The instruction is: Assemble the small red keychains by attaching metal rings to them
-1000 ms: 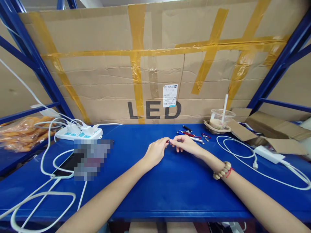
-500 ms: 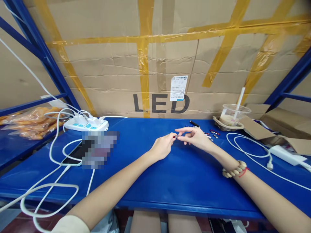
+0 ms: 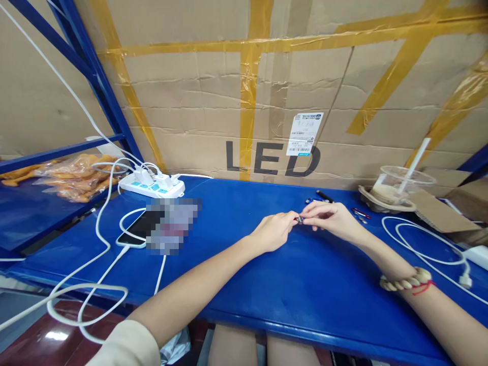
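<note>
Over the blue table (image 3: 267, 284), my left hand (image 3: 273, 231) is closed on a small red and silver object (image 3: 299, 220). My right hand (image 3: 331, 219) meets it from the other side, its thumb and forefinger at the object's silver end. Whether those fingertips grip it or only touch it cannot be made out. Behind my right hand lie a black pen-like piece (image 3: 325, 196) and a blue one (image 3: 312, 201), partly hidden. Small red and silver pieces (image 3: 360, 214) rest just right of that hand.
On the left are a white power strip (image 3: 152, 187), a phone (image 3: 133, 234) and looped white cables. A cup with a straw (image 3: 396, 190) sits in a brown holder at the right, near a coiled cable (image 3: 415, 246). A large cardboard box (image 3: 190, 107) stands behind.
The camera view has turned left, so the scene sits further right. The fingers of my right hand have drawn closer together at the small object.
</note>
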`<act>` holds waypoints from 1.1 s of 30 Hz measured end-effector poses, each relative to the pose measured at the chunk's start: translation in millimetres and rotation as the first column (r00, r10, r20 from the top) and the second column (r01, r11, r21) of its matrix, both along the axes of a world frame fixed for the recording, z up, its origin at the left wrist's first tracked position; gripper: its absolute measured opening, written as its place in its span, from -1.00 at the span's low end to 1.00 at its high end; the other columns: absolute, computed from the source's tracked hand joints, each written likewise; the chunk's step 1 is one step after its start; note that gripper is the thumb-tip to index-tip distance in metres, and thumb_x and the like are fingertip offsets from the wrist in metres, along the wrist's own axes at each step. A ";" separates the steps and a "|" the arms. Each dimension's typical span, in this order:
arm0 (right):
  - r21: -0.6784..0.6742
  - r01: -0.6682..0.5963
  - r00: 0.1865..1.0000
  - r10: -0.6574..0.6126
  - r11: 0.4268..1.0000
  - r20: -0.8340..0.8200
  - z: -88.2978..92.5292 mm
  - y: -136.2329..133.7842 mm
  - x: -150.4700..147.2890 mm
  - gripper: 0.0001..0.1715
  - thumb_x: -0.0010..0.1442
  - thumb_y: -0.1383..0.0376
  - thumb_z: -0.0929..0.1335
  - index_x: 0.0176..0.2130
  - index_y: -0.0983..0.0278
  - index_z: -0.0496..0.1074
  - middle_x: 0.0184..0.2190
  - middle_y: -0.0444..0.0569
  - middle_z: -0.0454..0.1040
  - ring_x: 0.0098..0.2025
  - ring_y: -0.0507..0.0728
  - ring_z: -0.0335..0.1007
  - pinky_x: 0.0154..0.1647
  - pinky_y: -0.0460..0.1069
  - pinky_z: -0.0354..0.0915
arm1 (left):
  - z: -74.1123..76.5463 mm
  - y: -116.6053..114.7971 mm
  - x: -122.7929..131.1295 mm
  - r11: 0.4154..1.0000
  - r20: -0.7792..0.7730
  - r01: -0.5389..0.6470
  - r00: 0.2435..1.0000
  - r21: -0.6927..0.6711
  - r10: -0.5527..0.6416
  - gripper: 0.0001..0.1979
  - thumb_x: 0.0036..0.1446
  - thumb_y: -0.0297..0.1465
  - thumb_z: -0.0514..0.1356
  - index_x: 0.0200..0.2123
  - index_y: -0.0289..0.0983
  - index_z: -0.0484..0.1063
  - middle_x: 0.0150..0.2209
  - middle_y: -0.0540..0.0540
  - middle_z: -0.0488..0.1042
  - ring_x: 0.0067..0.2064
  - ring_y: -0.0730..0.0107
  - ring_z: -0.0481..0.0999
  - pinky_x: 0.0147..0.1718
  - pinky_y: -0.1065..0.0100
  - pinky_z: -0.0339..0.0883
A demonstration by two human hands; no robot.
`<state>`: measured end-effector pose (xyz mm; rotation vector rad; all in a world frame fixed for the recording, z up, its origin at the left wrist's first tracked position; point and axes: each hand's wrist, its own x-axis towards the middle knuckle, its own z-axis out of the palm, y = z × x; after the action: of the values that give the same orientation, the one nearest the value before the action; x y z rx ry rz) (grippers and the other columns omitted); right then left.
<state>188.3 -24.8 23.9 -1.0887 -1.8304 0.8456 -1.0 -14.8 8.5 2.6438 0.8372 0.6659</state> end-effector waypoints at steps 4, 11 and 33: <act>-0.018 0.001 1.000 -0.001 1.000 -0.012 2.5 -1.4 -2.1 -0.79 -0.15 0.20 0.47 -0.50 0.30 0.53 -0.39 -0.02 0.42 -0.64 -0.07 0.30 -0.67 -0.12 0.32 | 1.1 0.0 -0.4 1.000 -0.016 -0.001 1.000 0.017 0.002 -0.86 0.25 -0.48 -0.14 -0.26 -0.27 0.18 -0.35 -0.03 0.40 -0.29 0.38 0.40 -0.31 0.41 0.25; -0.056 0.016 0.999 -0.019 0.998 -0.051 -6.9 1.7 -1.1 -0.79 -0.13 0.20 0.46 -0.49 0.31 0.51 -0.34 -0.03 0.41 -0.65 -0.09 0.30 -0.70 -0.15 0.24 | -2.3 3.1 -1.5 0.999 -0.018 -0.011 1.000 0.035 0.012 -0.86 0.26 -0.46 -0.14 -0.20 -0.28 0.17 -0.34 -0.03 0.40 -0.25 0.38 0.40 -0.30 0.41 0.26; 0.148 -0.060 0.991 0.041 0.987 0.129 -3.2 -14.3 -28.1 -0.71 -0.08 0.14 0.43 -0.61 0.30 0.45 -0.42 -0.07 0.26 -0.44 -0.01 0.27 -0.44 -0.09 0.30 | -4.7 2.8 0.7 0.995 -0.064 0.037 0.997 0.097 -0.031 -0.84 0.11 -0.58 0.01 -0.21 -0.29 0.16 -0.22 -0.12 0.40 -0.18 0.29 0.40 -0.21 0.35 0.28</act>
<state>160.2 -39.1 20.7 -1.0219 -2.0004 0.6669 -0.4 -11.9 3.8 2.7740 0.7931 0.6337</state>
